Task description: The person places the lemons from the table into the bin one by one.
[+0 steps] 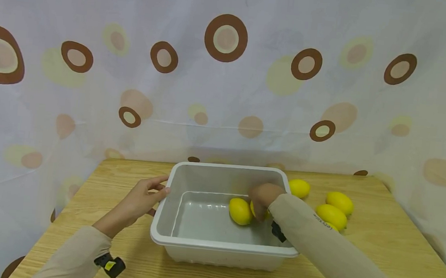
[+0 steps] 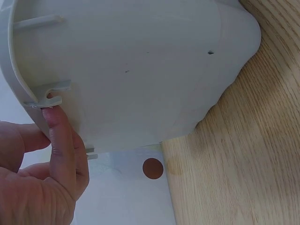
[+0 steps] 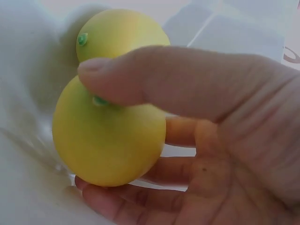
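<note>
A grey plastic basin stands on the wooden table. My left hand grips its left rim; in the left wrist view the fingers curl up under the rim's outer edge. Inside the basin, my right hand holds a yellow lemon. Its thumb lies over the lemon's green stem end, and the other fingers curl beneath. A second lemon lies on the basin floor, just left of the held one. In the head view the right hand partly hides the held lemon.
Several more lemons lie on the table right of the basin: one lemon near its back corner, another lemon farther right, others partly behind my right sleeve. A patterned curtain hangs behind the wooden table.
</note>
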### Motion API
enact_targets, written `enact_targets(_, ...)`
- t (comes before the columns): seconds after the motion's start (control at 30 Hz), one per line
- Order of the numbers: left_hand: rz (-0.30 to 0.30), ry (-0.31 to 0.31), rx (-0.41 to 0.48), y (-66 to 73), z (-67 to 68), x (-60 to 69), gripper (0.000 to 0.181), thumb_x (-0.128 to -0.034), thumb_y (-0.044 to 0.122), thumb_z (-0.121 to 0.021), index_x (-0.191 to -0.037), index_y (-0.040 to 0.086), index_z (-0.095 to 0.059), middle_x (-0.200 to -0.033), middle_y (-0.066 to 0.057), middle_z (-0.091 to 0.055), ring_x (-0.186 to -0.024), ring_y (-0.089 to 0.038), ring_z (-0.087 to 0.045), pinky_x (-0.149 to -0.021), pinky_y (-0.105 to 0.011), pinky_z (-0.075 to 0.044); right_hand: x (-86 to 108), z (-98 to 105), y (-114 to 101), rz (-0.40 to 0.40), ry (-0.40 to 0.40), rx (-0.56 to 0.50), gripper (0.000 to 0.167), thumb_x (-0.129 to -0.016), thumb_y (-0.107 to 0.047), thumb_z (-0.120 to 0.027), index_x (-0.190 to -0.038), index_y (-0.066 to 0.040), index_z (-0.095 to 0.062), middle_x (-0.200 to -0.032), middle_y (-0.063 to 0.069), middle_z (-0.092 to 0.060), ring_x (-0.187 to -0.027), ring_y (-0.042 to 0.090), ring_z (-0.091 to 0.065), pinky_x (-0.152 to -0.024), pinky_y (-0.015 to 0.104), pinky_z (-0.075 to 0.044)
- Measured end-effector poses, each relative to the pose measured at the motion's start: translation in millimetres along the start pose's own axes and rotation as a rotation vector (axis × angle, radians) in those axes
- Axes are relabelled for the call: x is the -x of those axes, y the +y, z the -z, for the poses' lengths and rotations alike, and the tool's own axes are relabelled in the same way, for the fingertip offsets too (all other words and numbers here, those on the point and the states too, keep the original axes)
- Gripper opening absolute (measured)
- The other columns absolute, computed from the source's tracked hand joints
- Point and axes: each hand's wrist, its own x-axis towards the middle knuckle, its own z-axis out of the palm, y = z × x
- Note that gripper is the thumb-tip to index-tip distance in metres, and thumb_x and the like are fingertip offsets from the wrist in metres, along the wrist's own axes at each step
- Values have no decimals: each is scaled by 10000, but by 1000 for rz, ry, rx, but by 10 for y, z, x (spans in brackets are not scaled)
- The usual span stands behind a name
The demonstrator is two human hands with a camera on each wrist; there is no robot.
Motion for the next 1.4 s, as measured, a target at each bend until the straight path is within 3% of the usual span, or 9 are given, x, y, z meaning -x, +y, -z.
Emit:
enact_targets(0.33, 5, 4, -6, 3, 3, -10, 523, -1004, 145, -510, -1479, 19, -331, -1199, -248, -524, -948, -252, -645, -608, -405, -596, -27, -9, -2, 2, -1, 39, 274, -679, 31, -758, -840, -92, -574, -800, 58, -547, -747, 247, -502, -619, 337, -493)
enact_targets(0.73, 26, 29, -8, -1, -4, -16, 541, -999, 140, -519, -1481, 18, -306, -1194, -242, -519, -904, -218, -644, -591, -393, -594, -49, -30, 15, 17, 13, -34, 307, -693, 5, -786, -866, -118, -565, -833, 40, -549, -785, 234, -513, -675, 350, -498)
enact_targets(0.83, 35, 36, -1, -3, -7, -19, 563, -996, 144, -524, -1491, 32, -282, -1183, -234, -523, -893, -206, -639, -586, -392, -593, -62, -25, 18, 41, 9, -98, 344, -707, -37, -810, -962, -117, -594, -891, 35, -563, -821, 232, -517, -713, 361, -501)
enact_targets(1.0, 26, 34, -7, -5, -8, -22, 559, -997, 151, -523, -1489, 27, -288, -1178, -233, -521, -904, -212, -641, -591, -390, -593, -69, -3, 13, 73, 7, -203, 565, -718, -67, -820, -1231, -103, -585, -1094, 46, -601, -923, 236, -520, -850, 419, -500)
enact_targets(1.2, 11, 30, -15, -11, -8, -22, 535, -1000, 146, -518, -1474, 4, -318, -1190, -246, -519, -910, -226, -648, -596, -389, -594, -61, 46, 15, 177, 33, -154, 638, -732, -76, -807, -1314, -102, -545, -1301, 78, -562, -1056, 229, -513, -977, 431, -453)
enact_targets(1.4, 6, 29, -10, -18, -10, -17, 517, -999, 139, -518, -1468, 11, -342, -1180, -244, -515, -910, -227, -648, -595, -392, -594, 46, 220, -6, 268, 78, -124, 659, -785, -189, -791, -1377, -146, -505, -1349, 94, -533, -1153, 257, -517, -999, 439, -445)
